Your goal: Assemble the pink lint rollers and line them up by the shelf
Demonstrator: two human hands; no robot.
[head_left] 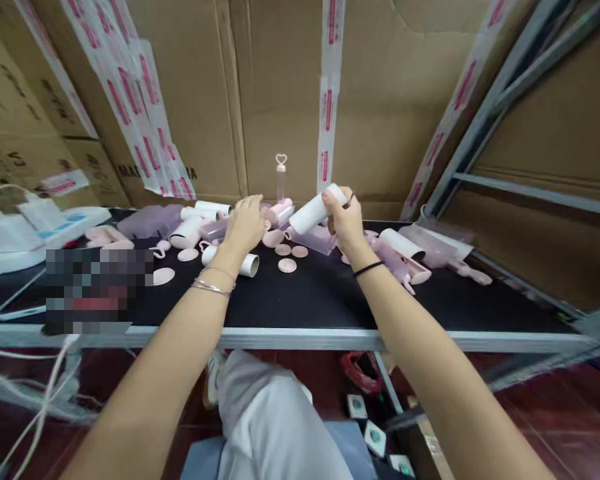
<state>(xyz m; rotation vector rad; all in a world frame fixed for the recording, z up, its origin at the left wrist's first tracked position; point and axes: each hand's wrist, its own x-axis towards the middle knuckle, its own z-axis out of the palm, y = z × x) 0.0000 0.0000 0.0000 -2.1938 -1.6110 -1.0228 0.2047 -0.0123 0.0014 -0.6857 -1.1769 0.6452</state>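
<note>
My right hand (347,217) is closed around a white tube (311,212), which it holds tilted above the black worktop (300,303). The fingers of my left hand (246,223) are loosely bent and a little apart over the pile; their tips are partly hidden, and I see nothing gripped in them. Beside those fingers lie pale pink parts (273,238). Round pink discs (287,265) are scattered nearer the front. Another white tube (250,265) lies under my left wrist. Behind the pile stands a slim clear tube (281,183) with a heart-shaped pink handle on top.
Translucent purplish pieces (153,221) and more tubes lie to the left, beside a white power strip (80,220). On the right is another heap with a white tube (401,244). Cardboard (280,87) walls the back; a metal frame (485,120) rises at right.
</note>
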